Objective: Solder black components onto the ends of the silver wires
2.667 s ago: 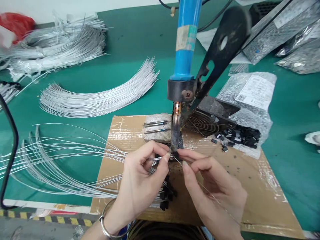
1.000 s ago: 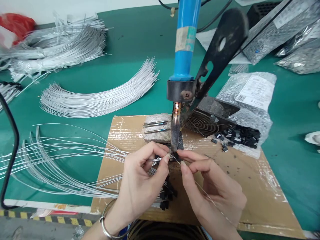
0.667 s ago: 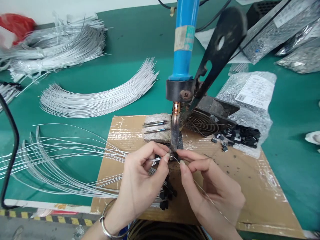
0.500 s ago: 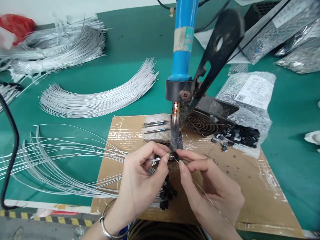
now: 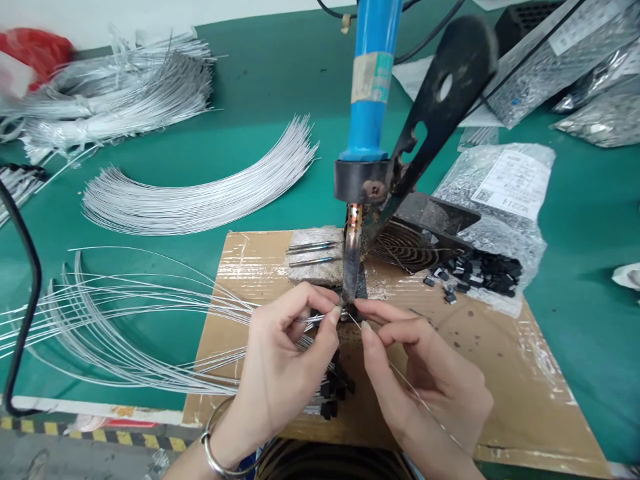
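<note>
My left hand [image 5: 285, 363] pinches a thin white wire [image 5: 313, 319] between thumb and forefinger, its end right under the tip of the blue-handled soldering iron [image 5: 367, 100]. My right hand [image 5: 427, 380] pinches a fine strand of solder wire [image 5: 400, 380] and points its end at the same spot. A small black part [image 5: 353, 311] sits at the iron's tip between my fingertips. Several finished wires with black ends [image 5: 333, 393] lie under my left hand on the cardboard sheet [image 5: 500, 360].
Loose white wires [image 5: 125, 320] fan out left of the cardboard; a curved bundle [image 5: 200, 193] and bagged bundles [image 5: 115, 93] lie further back. A plastic bag of small black parts [image 5: 480, 270] lies at the right. The iron's black stand [image 5: 440, 100] rises behind. Silver bags [image 5: 590, 80] fill the far right.
Almost nothing has changed: both hands keep their pinches at the iron's tip, with only slight shifts of the right fingers and of the view.
</note>
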